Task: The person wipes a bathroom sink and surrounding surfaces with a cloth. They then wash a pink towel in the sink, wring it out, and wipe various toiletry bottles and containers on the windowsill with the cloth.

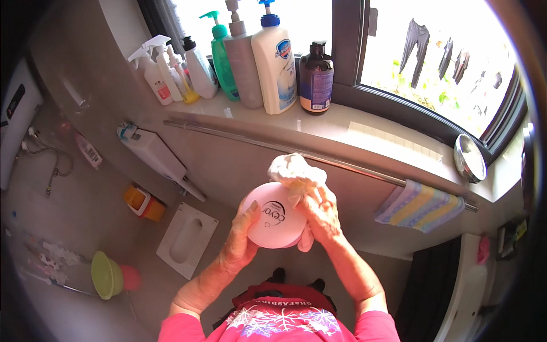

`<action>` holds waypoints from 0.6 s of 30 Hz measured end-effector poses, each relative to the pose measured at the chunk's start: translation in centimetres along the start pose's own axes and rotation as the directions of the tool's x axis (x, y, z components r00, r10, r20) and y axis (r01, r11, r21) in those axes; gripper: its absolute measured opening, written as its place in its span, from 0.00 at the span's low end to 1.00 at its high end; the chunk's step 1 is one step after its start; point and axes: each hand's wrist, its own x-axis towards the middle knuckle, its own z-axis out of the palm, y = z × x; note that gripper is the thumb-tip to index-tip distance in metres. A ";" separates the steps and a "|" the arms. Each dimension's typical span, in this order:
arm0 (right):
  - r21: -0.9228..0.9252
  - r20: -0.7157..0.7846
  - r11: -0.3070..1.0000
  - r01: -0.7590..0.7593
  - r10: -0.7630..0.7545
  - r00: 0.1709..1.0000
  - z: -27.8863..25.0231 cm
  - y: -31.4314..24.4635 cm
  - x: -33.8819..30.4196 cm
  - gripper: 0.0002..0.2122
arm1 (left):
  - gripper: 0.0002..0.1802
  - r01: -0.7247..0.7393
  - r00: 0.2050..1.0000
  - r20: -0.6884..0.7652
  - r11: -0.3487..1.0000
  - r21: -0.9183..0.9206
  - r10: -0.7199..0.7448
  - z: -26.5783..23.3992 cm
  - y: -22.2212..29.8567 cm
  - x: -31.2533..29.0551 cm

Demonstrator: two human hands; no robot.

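A round pink container (277, 225) with dark print on its flat face is held up in front of my chest. My left hand (242, 235) grips it from the left side, the thumb lying on its face. On its right side my right hand (321, 211) bunches a pale, crumpled cloth (296, 170) against the upper right rim. Part of the cloth hangs out below the right hand's fingers. What lies behind the container is hidden.
Several pump and spray bottles (277, 68) line the windowsill ahead, with a metal bowl (470, 158) at its right end. Below runs a towel rail (285, 149) with a striped towel (420, 206). A squat toilet (187, 240), orange-and-white bin (144, 202) and green basin (107, 275) are at left.
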 end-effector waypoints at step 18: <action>0.637 -0.499 0.701 0.319 0.060 0.865 3.0 3.9 -1.1 0.19 | 0.34 -0.142 0.989 -0.086 0.926 -0.350 0.120 4.8 -1.6 0.7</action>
